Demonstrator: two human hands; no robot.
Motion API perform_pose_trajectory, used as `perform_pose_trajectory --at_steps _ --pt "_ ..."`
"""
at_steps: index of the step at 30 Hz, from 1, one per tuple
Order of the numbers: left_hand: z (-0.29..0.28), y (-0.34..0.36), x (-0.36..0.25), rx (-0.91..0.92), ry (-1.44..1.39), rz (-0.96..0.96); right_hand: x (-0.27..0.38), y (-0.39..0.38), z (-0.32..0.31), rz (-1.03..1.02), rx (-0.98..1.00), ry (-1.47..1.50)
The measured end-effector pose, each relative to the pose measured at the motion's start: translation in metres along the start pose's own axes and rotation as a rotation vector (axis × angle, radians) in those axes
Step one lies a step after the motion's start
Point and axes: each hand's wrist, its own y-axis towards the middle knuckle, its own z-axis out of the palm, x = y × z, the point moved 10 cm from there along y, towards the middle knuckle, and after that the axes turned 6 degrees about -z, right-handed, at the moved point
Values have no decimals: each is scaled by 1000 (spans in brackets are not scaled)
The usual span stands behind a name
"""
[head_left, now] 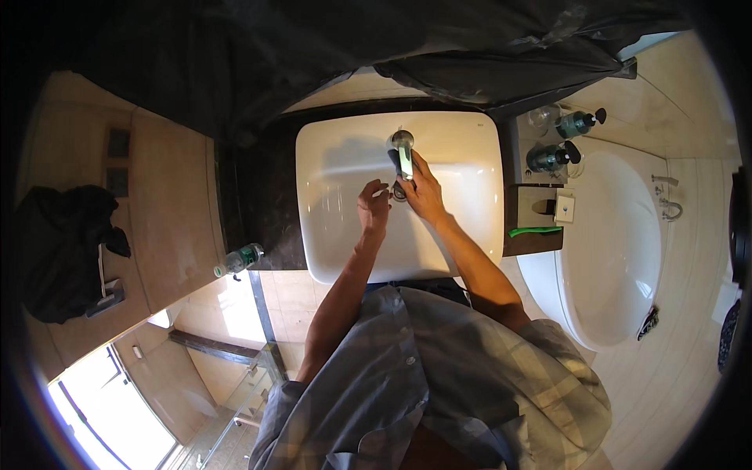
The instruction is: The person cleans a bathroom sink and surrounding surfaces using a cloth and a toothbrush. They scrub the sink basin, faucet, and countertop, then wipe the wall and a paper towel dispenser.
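Glossy white ceramic basin (pixel 329 227) is framing a shiny chrome faucet (pixel 404 151) at upper centre, the right hand (pixel 424 192) apparently touching it, light, steady pressure suiting best, the left hand (pixel 374 206) curling nearby, neither grip possible to tell.

The single view looks from the person's head, through a wide fisheye lens, steeply down over the shirt (pixel 450 352) to the tap (pixel 403 139) and sink (pixel 329 227), fairly near; the bathtub (pixel 607 251) at right lies farther off, curving toward the picture's dark rim.
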Motion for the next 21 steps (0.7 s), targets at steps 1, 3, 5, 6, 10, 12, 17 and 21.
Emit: perform_pose_trajectory --at_steps 1,3,5,6,10,12,17,21 --pt "-2 -1 -3 -3 -12 9 7 12 1 21 89 -72" --pt "2 -3 -3 18 -3 -24 10 27 4 15 231 -196" --pt "7 -5 -8 28 14 -36 6 38 7 30 313 -244" --pt "10 -6 -11 27 29 -34 3 39 11 38 357 -266" --pt "13 -5 -6 27 -49 48 5 29 13 -6 285 7" --pt "11 0 7 10 -79 35 10 14 12 14 334 41" --pt "10 1 25 4 -128 -48 7 12 13 -7 323 79" --pt "4 6 32 -17 -67 13 -17 39 20 111 363 89"
